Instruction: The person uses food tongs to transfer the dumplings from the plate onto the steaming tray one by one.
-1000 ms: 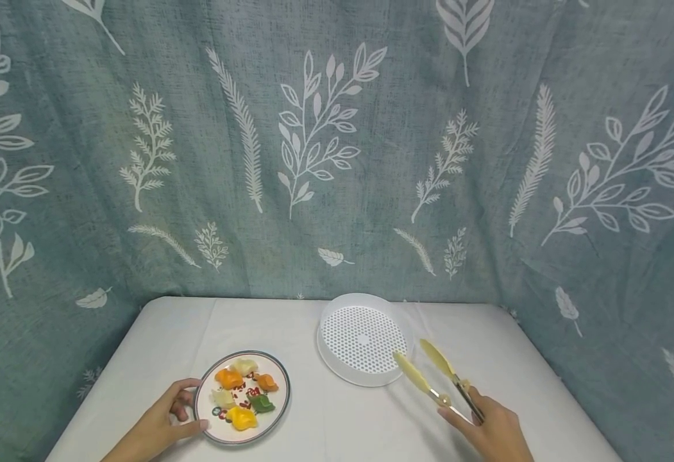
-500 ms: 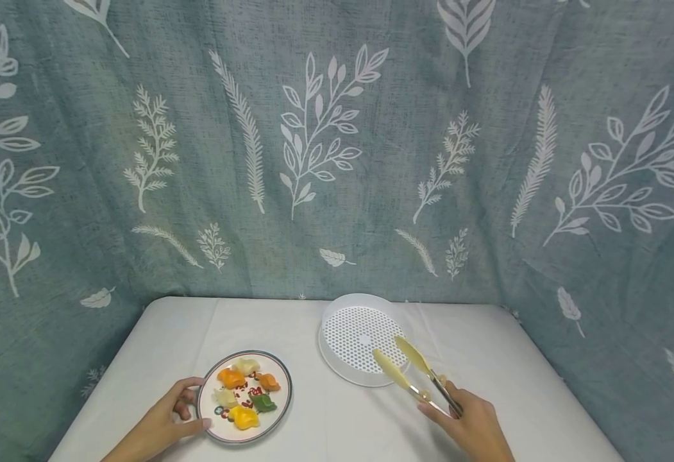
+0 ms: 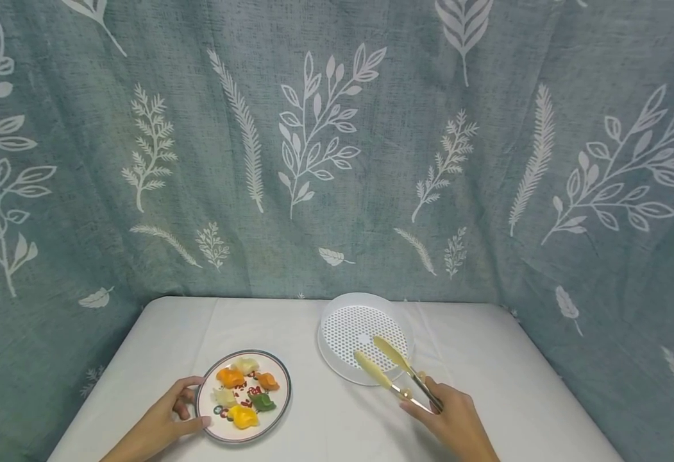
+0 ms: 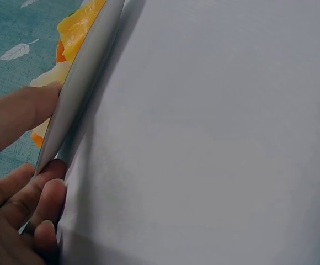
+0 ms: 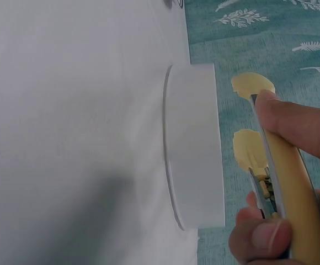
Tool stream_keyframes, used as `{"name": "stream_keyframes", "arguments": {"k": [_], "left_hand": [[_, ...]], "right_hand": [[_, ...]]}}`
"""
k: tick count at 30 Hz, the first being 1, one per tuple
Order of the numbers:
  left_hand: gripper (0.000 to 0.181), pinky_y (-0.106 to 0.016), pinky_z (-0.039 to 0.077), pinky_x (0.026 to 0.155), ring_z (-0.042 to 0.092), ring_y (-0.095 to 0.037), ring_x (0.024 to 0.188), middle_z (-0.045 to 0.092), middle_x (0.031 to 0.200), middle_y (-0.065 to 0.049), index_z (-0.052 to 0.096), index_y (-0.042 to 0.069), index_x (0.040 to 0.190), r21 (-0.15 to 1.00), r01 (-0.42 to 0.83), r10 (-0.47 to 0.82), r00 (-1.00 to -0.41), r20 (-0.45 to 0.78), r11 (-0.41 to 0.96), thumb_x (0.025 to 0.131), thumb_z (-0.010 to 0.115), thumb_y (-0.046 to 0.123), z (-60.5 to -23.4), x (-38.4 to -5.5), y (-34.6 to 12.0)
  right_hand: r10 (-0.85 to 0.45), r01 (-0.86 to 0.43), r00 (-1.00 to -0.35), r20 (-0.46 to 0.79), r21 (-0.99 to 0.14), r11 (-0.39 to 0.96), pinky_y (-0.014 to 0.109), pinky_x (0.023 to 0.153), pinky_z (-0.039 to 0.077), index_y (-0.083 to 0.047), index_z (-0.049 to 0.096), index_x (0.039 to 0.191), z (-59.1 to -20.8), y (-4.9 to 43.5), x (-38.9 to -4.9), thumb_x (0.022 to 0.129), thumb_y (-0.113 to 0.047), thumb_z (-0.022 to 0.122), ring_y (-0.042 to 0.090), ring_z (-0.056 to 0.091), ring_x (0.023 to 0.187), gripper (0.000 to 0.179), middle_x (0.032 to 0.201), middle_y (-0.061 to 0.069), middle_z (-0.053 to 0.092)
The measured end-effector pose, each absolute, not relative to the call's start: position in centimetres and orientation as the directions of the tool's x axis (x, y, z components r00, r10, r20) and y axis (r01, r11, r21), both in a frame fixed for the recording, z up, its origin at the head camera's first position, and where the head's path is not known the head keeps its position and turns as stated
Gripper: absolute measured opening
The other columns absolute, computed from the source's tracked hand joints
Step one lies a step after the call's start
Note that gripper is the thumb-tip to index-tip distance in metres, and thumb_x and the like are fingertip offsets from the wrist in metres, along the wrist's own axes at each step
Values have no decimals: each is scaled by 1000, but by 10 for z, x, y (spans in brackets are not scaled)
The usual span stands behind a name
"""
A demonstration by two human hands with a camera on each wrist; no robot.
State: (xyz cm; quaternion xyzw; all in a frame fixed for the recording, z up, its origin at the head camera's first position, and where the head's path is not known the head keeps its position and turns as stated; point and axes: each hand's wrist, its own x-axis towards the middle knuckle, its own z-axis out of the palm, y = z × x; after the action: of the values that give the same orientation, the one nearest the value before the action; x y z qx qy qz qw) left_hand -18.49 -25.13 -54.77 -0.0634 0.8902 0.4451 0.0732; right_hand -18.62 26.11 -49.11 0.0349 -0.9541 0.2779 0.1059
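My left hand pinches the left edge of a round, dark-rimmed plate, thumb over the rim and fingers curled below. Several dumplings lie on it in yellow, orange, pale cream and green. In the left wrist view the plate's underside appears edge-on beside the thumb. To the right, my right hand grips metal tongs with yellow tips. Their tips stand apart with nothing between them, overlapping the near right part of a white perforated steamer basket.
A white cloth covers the table. Behind it hangs a green-blue curtain with white leaf prints, which also runs along both sides. In the right wrist view the basket's side wall stands left of the tongs' tips.
The right hand has carried the tongs leftward, from the basket's right side to over its near right part, tips still apart. The left hand and plate have stayed in place.
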Motion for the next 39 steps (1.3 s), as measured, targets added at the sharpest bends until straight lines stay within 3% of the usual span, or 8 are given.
{"name": "stream_keyframes", "arguments": {"k": [7, 10, 14, 17, 24, 28, 34, 39], "left_hand": [[90, -35, 43, 71, 49, -20, 84, 55, 106, -5, 47, 6, 144, 791, -177, -43, -981, -188, 586, 74, 92, 39, -548, -183, -251], [87, -34, 43, 70, 49, -20, 84, 55, 107, -5, 46, 7, 144, 797, -175, -38, -982, -188, 578, 76, 91, 37, -547, -183, -252], [89, -33, 43, 70, 49, -20, 83, 54, 106, -5, 46, 7, 144, 796, -182, -44, -980, -193, 577, 75, 92, 38, -548, -182, -252], [90, -35, 44, 71, 49, -20, 83, 54, 106, -6, 46, 7, 144, 793, -189, -48, -979, -198, 579, 73, 92, 39, -548, -182, -252], [87, -36, 43, 74, 49, -20, 84, 54, 107, -5, 46, 8, 144, 791, -188, -43, -979, -201, 582, 76, 91, 37, -546, -183, -250], [87, -36, 43, 74, 49, -20, 84, 54, 107, -5, 45, 7, 145, 789, -184, -39, -979, -199, 586, 77, 91, 36, -547, -184, -250], [88, -37, 43, 74, 49, -19, 84, 55, 106, -4, 45, 7, 145, 789, -172, -34, -982, -188, 591, 76, 91, 37, -547, -184, -251], [86, -34, 42, 72, 49, -19, 83, 54, 105, -4, 46, 8, 144, 793, -167, -30, -982, -185, 586, 77, 91, 37, -547, -183, -253]], "right_hand": [[-27, -135, -979, 204, -540, 831, 24, 53, 37, 3, 73, 120, -492, 246, -189, 77, -53, 87, 8, 39, 58, 72, 62, -6, 42], [-58, -168, -975, 216, -535, 828, 24, 54, 37, -6, 76, 96, -492, 242, -192, 77, -54, 87, 7, 38, 58, 53, 62, -7, 41], [-111, -222, -966, 234, -528, 820, 24, 55, 36, -15, 58, 72, -493, 236, -195, 77, -56, 85, 5, 37, 57, 50, 61, -10, 40], [-141, -257, -958, 248, -534, 806, 23, 54, 35, -15, 62, 75, -494, 231, -196, 77, -56, 85, 3, 35, 56, 48, 60, -11, 39], [-207, -335, -935, 289, -523, 784, 22, 52, 34, -8, 77, 113, -496, 215, -196, 76, -59, 84, 1, 33, 56, 64, 60, -13, 37], [-251, -366, -927, 278, -535, 761, 21, 51, 34, -9, 75, 103, -496, 206, -195, 77, -60, 83, 0, 34, 57, 58, 61, -14, 37], [-337, -436, -900, 276, -557, 707, 20, 49, 33, -7, 76, 109, -497, 193, -194, 82, -55, 82, -2, 32, 56, 56, 61, -15, 36], [-409, -485, -873, 266, -563, 669, 18, 50, 31, -12, 65, 87, -500, 181, -194, 84, -52, 81, -3, 32, 56, 43, 62, -15, 35]]}}
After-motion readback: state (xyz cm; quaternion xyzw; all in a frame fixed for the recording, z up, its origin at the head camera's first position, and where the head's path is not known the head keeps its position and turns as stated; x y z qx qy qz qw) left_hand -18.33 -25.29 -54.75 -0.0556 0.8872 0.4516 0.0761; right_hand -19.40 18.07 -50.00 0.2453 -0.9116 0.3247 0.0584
